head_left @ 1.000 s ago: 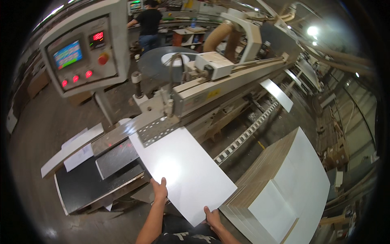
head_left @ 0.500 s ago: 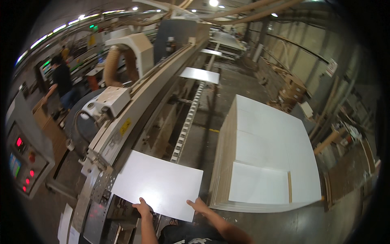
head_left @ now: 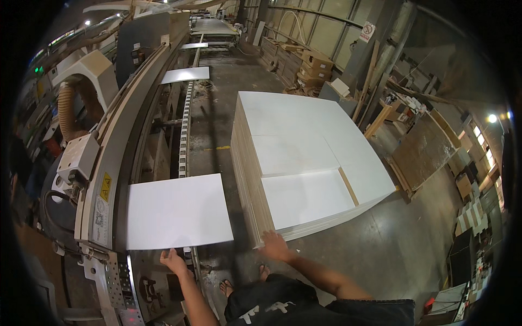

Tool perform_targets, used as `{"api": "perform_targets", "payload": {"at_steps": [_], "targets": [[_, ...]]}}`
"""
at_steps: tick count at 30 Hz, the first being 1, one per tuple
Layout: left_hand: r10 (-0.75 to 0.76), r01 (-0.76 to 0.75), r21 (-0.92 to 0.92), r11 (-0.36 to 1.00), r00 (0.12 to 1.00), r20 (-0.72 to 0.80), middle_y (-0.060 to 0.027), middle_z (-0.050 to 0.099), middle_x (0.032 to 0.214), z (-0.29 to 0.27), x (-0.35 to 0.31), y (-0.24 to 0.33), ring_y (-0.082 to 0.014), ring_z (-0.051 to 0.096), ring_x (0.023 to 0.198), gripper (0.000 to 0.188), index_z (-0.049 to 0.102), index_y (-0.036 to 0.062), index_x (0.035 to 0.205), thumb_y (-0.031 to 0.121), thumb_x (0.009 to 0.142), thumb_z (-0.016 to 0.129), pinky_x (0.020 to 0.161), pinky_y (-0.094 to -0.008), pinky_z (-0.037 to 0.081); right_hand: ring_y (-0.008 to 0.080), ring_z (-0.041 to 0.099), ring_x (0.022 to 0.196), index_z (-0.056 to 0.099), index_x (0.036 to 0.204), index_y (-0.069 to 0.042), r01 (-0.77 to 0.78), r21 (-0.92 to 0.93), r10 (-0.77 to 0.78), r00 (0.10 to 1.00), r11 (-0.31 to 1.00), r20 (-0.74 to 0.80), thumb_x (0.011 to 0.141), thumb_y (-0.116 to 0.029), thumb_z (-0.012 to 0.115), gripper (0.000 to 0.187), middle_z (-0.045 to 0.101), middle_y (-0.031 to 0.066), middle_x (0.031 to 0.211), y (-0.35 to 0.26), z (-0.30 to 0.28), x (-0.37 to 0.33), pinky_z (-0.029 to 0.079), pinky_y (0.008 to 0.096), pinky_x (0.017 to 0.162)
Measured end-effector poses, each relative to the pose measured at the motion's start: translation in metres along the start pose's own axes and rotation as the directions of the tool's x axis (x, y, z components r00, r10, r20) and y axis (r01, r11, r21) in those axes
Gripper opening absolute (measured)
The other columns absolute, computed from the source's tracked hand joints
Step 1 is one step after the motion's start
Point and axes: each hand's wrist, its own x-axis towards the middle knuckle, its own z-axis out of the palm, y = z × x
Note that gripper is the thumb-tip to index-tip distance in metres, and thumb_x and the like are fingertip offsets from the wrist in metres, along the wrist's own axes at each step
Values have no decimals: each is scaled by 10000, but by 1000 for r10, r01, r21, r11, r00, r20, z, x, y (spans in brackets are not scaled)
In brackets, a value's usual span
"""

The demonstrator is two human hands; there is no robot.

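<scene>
Left of the board stack point(head_left: 293, 133), a white panel point(head_left: 178, 212) lies just past the slightly parted fingertips of the left hand point(head_left: 175, 263); the right hand point(head_left: 275, 248) is at the stack's near corner, grip I can't tell.

The right hand point(head_left: 275, 248) partly hides the board stack point(head_left: 310, 146).

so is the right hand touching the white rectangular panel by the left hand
No, the right hand is at the near corner of the white board stack, clear of that panel.
</scene>
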Motion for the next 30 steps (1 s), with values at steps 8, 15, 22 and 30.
{"api": "perform_targets", "payload": {"at_steps": [8,15,22,30], "targets": [[497,-535,61,843,817,292,-90,597,1087,70,-101,-54,-207,569,1045,164,549,16,1107,-14,946,539,929,-338,464,363,279,1458,513,1393,-51,259,-366,-291,956,894,-32,930,-339,569,548,408,134,1524,107,40,43,239,584,1162],[-40,-166,254,953,762,647,-83,663,976,168,-147,-182,-190,635,877,177,587,53,1115,188,1001,581,789,-333,508,387,374,1393,641,1243,-36,334,-331,-419,878,883,-232,903,-254,522,421,531,142,1403,123,82,46,228,595,1168],[-595,509,324,797,570,567,-47,634,855,227,-172,-260,-210,640,739,256,590,40,1086,284,1020,547,615,-338,550,364,371,1404,533,1362,-39,577,-141,-591,801,804,-95,870,-344,637,588,459,170,1467,164,24,-39,224,565,1177],[-179,-82,495,865,872,456,-55,579,736,207,-209,-287,-159,561,597,199,528,42,1000,79,899,695,531,-343,491,394,378,1385,512,1362,-7,50,296,74,917,954,-393,835,-290,718,632,451,214,1461,349,1,-56,255,507,1170]]}}
